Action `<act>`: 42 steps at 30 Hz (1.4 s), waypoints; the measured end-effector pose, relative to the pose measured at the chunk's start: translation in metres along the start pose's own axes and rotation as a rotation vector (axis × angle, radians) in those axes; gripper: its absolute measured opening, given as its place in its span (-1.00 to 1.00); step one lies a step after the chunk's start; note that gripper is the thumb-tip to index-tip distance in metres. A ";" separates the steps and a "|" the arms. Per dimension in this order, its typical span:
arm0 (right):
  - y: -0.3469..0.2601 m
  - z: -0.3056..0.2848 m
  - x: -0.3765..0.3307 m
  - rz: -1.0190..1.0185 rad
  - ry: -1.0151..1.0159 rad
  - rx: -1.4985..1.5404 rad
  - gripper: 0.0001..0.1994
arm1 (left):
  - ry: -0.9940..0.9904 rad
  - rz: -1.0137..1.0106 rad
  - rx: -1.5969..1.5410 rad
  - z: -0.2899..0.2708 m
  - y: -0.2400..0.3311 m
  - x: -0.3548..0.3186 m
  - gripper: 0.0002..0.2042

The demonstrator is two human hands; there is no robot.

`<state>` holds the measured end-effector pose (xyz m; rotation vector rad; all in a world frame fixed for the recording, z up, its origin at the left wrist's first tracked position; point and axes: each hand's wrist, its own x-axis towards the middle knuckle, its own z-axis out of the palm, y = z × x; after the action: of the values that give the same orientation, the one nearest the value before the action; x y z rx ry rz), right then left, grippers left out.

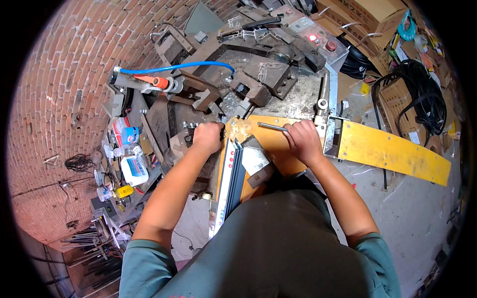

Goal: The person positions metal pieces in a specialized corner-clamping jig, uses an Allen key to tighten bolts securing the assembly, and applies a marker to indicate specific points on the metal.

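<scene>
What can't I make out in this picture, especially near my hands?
Head view:
Left hand: whether it grips anything, hidden by the hand itself.
Metal rod: the end enclosed by the right hand.
Dark grooved strip: lower end, covered by the torso.
Cardboard box: part cut off by the upper edge.

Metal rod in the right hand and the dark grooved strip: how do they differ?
The rod shows much shorter than the strip. The rod is plain and silvery; the strip is dark and grooved. The rod lies crosswise in the right hand, while the strip runs steeply down the picture. Both are straight and narrow.
</scene>
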<state>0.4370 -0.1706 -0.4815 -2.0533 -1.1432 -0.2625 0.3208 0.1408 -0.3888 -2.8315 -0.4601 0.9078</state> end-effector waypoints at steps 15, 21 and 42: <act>-0.001 -0.005 0.000 -0.036 -0.031 0.001 -0.81 | 0.030 0.021 0.014 0.003 -0.002 0.000 -0.49; -0.002 -0.008 0.000 -0.038 -0.020 0.009 -0.81 | 0.024 0.005 -0.002 0.004 -0.004 0.000 -0.50; 0.002 0.000 0.000 -0.044 -0.035 0.025 -0.82 | 0.164 0.009 -0.013 0.018 -0.004 -0.012 -0.57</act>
<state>0.4385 -0.1708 -0.4823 -2.0200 -1.2083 -0.2336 0.3005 0.1414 -0.3957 -2.8909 -0.4340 0.6685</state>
